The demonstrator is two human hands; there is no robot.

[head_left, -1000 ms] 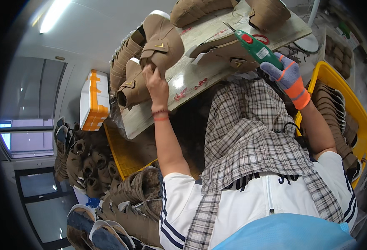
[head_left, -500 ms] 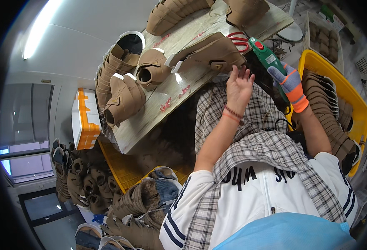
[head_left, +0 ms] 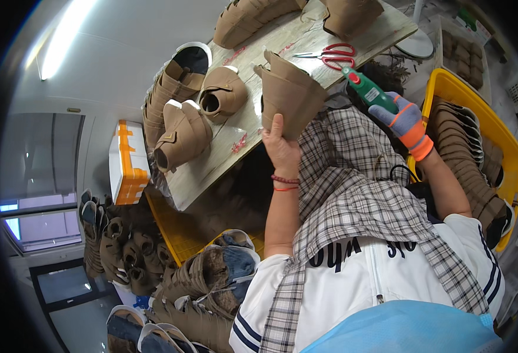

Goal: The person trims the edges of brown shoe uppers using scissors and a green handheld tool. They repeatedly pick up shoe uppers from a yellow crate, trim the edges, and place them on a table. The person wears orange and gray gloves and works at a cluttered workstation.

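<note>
My left hand (head_left: 282,147) is bare, with a beaded bracelet and a red cord at the wrist. It grips a tan shoe upper (head_left: 294,97) by its lower edge, thumb on the outer face, and holds it up at the table's near edge. In my right hand (head_left: 410,126), which wears a grey and orange glove, is a green handheld power tool (head_left: 367,89) with a red button. Its front end points toward the table, and the tip is hard to make out. Between the tool and the upper, red-handled scissors (head_left: 325,56) lie on the table.
The marbled table (head_left: 194,176) bears single uppers (head_left: 223,94) and nested stacks of them (head_left: 167,97). To my right stands a yellow crate (head_left: 515,159) filled with stacked uppers. A white box with orange tape (head_left: 130,162) and piled uppers (head_left: 132,256) are at the left.
My left hand, open beside the uppers before, has closed on the upper and lifted it upright. The scissors now show more fully. My right hand and the tool have shifted only slightly.
</note>
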